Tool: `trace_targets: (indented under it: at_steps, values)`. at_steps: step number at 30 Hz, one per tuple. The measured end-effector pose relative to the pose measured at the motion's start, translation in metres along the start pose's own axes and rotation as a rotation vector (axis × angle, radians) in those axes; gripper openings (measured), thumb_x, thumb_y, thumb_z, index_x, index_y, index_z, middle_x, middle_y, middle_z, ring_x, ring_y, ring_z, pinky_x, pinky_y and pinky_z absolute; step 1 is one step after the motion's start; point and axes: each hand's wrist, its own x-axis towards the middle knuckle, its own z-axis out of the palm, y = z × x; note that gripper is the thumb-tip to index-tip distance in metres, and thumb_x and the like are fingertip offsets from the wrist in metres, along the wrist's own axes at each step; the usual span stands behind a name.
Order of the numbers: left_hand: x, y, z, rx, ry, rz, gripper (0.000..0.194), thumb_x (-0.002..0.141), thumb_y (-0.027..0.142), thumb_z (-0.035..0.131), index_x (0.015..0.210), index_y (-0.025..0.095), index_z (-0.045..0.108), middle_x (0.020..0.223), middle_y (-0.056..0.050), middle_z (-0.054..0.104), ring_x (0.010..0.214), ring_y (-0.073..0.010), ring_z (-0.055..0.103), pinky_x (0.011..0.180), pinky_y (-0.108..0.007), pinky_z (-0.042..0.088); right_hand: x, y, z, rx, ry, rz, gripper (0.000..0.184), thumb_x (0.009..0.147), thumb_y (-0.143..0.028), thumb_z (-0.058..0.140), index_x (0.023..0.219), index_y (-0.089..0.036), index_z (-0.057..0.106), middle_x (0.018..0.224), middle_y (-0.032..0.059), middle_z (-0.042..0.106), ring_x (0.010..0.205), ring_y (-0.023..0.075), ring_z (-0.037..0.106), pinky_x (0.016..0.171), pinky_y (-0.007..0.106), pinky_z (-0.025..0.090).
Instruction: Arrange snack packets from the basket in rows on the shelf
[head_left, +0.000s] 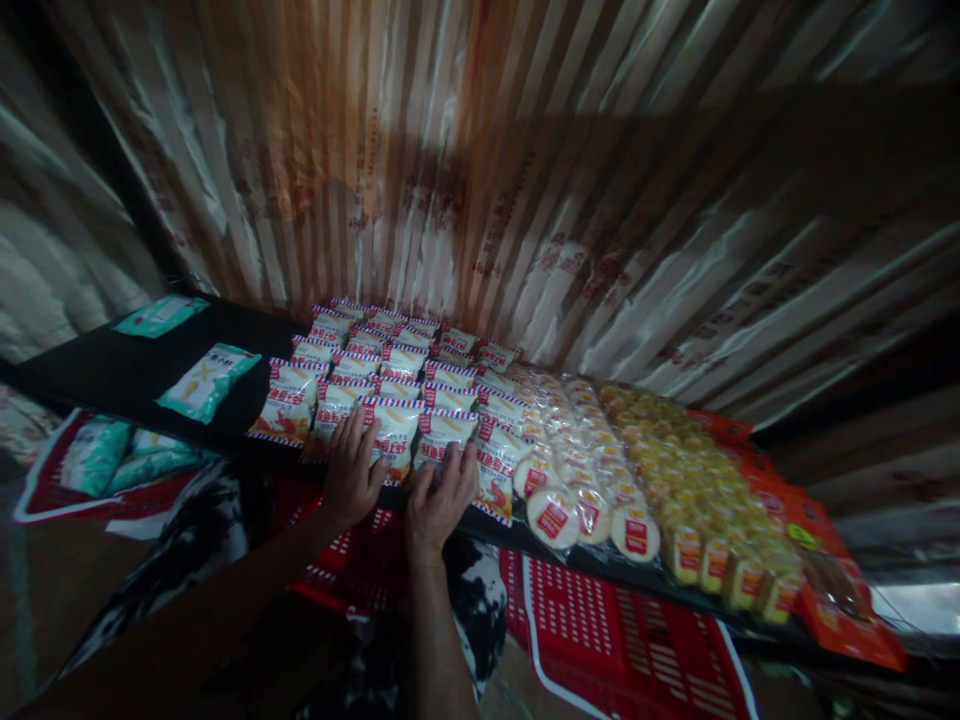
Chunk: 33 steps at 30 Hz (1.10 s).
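My left hand (352,478) rests against the front row of white snack bags, its fingers stretched over the edges of a bag (394,432) with a blue-and-red striped top. Beside it, my right hand (444,497) touches the lower part of the neighbouring snack bag (446,432), thumb apart from the fingers. Neither hand is closed round a bag, as far as shows. Several rows of these bags stand propped close together on a black shelf (232,425). One bag (286,400) forms the left end of the front row.
Right of the bags lie round wrapped pastries (555,517), small yellow wrapped cakes (686,553) and orange packets (851,620). Two teal packets (208,382) lie on the left. Red baskets (622,640) stand below the shelf's front edge. Pleated printed sheeting (465,160) hangs behind.
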Motion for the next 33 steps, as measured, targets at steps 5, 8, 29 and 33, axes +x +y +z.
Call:
trace_targets:
  at_steps: [5,8,29,33]
  values:
    - [0.001,-0.001,0.001,0.052,-0.055,0.007,0.061,0.088,0.023,0.043,0.144,0.017,0.019,0.152,-0.016,0.013,0.139,-0.0321,0.015,0.108,-0.054,0.023,-0.003,0.003,0.006,-0.093,-0.058,-0.03,0.045,0.092,-0.025,0.037,0.137,-0.015,0.038,0.143,0.0202,0.033,0.131,0.0309,0.028,0.097,0.055,0.035]
    - [0.002,-0.001,0.003,0.072,-0.064,0.01,0.06,0.088,0.023,0.043,0.143,0.015,0.021,0.152,-0.018,0.012,0.139,-0.0323,0.016,0.108,-0.054,0.022,-0.002,0.002,0.007,-0.107,-0.072,-0.027,0.047,0.093,-0.026,0.035,0.138,-0.015,0.036,0.143,0.0202,0.031,0.131,0.0313,0.028,0.096,0.056,0.035]
    - [-0.001,0.017,-0.006,0.116,-0.025,0.184,0.052,0.087,0.023,0.047,0.139,0.022,0.036,0.146,-0.013,0.033,0.137,-0.031,0.022,0.108,-0.054,0.022,-0.005,0.005,0.001,-0.04,-0.01,-0.098,0.043,0.093,-0.021,0.037,0.135,-0.015,0.039,0.141,0.0191,0.036,0.134,0.0285,0.025,0.098,0.053,0.037]
    - [-0.001,0.032,0.001,0.099,-0.057,0.281,0.044,0.089,0.026,0.044,0.133,0.024,0.044,0.141,-0.01,0.043,0.137,-0.0275,0.025,0.11,-0.05,0.019,-0.007,0.005,-0.003,0.004,-0.029,-0.083,0.042,0.094,-0.02,0.034,0.135,-0.015,0.038,0.142,0.0188,0.036,0.135,0.0275,0.025,0.099,0.055,0.036]
